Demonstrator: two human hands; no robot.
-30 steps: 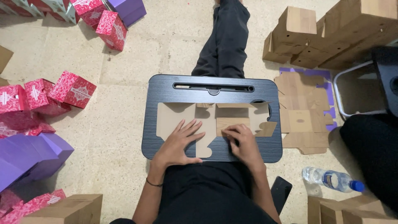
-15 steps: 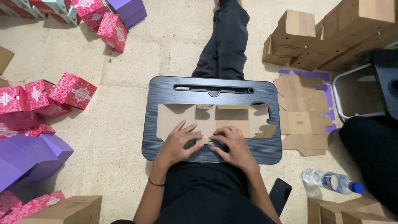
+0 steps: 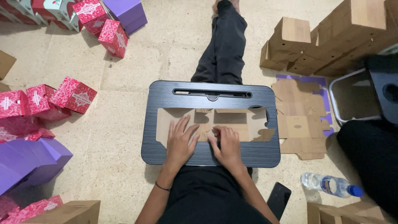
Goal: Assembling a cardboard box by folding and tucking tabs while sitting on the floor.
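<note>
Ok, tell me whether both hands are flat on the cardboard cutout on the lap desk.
Yes, the left hand and right hand both press on the cardboard cutout.

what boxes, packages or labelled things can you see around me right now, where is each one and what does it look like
Flat brown die-cut cardboard blank: on the dark lap tray, under left hand and right hand.
Red patterned cube boxes: floor, left.
Purple boxes: top left.
Folded brown cartons: top right.
Clear plastic bottle, blue cap: lower right.
</note>
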